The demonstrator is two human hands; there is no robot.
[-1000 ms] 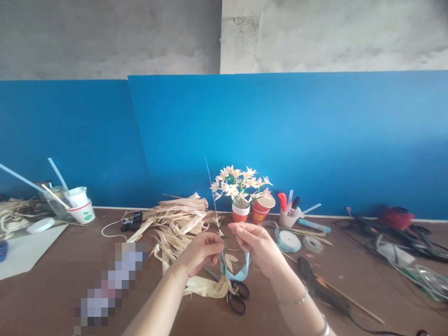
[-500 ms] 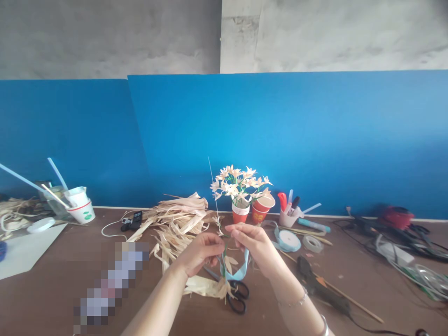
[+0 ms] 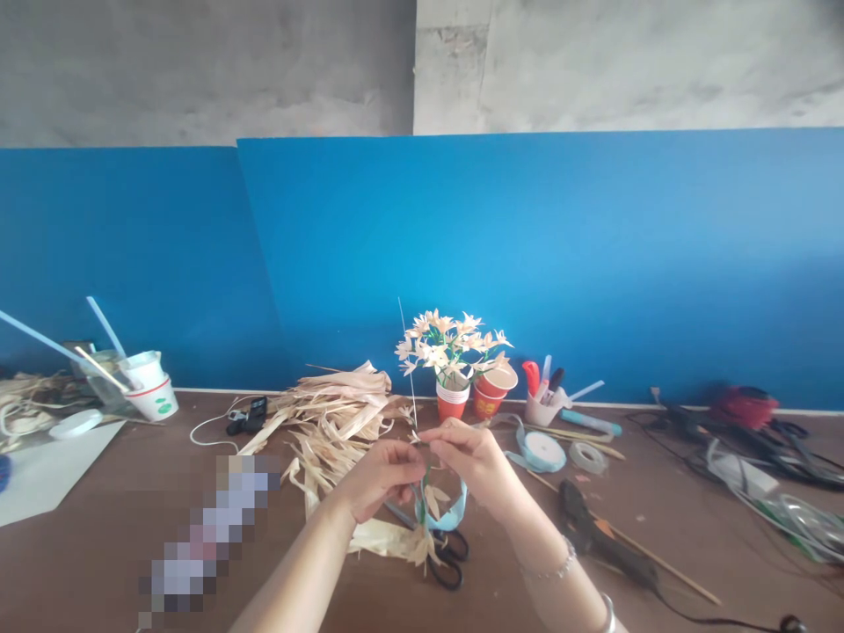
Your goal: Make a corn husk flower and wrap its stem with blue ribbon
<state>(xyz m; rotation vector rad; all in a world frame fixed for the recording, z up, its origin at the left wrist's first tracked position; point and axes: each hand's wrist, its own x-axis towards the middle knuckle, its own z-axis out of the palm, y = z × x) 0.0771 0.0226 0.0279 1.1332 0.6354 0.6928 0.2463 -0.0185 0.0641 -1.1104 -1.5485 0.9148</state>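
Note:
My left hand (image 3: 386, 479) and my right hand (image 3: 465, 457) meet above the table, thumbs and fingers pinched. Between them they hold a thin wire stem (image 3: 407, 365) that rises straight up, with a small pale bud at its base and a bit of green at the fingertips. From my left hand, a green-wrapped stem hangs down to pale husk petals (image 3: 422, 547). Beneath my hands curves a light blue ribbon (image 3: 454, 514), next to black-handled scissors (image 3: 449, 570). My fingers partly hide where stem and wire join.
Behind my hands, husk flowers (image 3: 439, 352) stand in stacked paper cups (image 3: 452, 406) beside another red cup (image 3: 494, 391). Dry corn husks (image 3: 343, 404) lie to the left. A ribbon roll (image 3: 544, 450), clear tape (image 3: 589, 457) and a dark glue gun (image 3: 600, 536) lie to the right.
My right hand has shifted slightly left, closer to my left hand. The upright wire has tilted a little to the right.

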